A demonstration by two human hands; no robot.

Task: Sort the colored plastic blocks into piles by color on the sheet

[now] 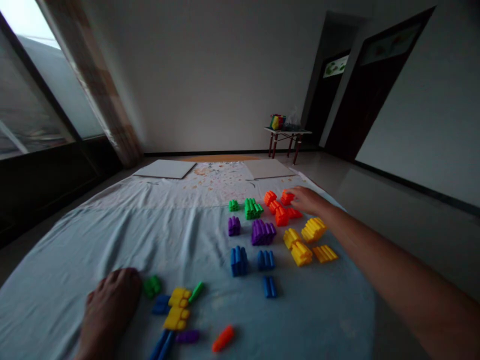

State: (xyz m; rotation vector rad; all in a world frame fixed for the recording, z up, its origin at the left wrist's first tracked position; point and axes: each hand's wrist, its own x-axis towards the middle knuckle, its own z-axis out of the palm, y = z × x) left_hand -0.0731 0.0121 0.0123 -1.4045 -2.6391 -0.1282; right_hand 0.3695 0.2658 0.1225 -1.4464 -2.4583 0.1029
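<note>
My right hand [304, 199] reaches out over the far right of the table, its fingers closed on an orange toy block [287, 197]. Beside it are other orange blocks [281, 216], made of joined ridged plastic pieces. At the near left, my left hand [112, 300] rests on the cloth with its fingers curled under; the palm is hidden. Close to its right side are a loose green piece [152, 286], a blue piece [161, 304] and yellow pieces [177, 318]. A single orange piece [223, 338] and a purple piece [188, 336] lie nearer to me.
Sorted by colour, green [252, 208], purple [263, 232], blue [239, 261] and yellow blocks [301, 253] stand on the cloth-covered table [75, 250]. Two pale boards [165, 169] lie at its far end. A small side table [288, 131] with a colourful item stands by the wall.
</note>
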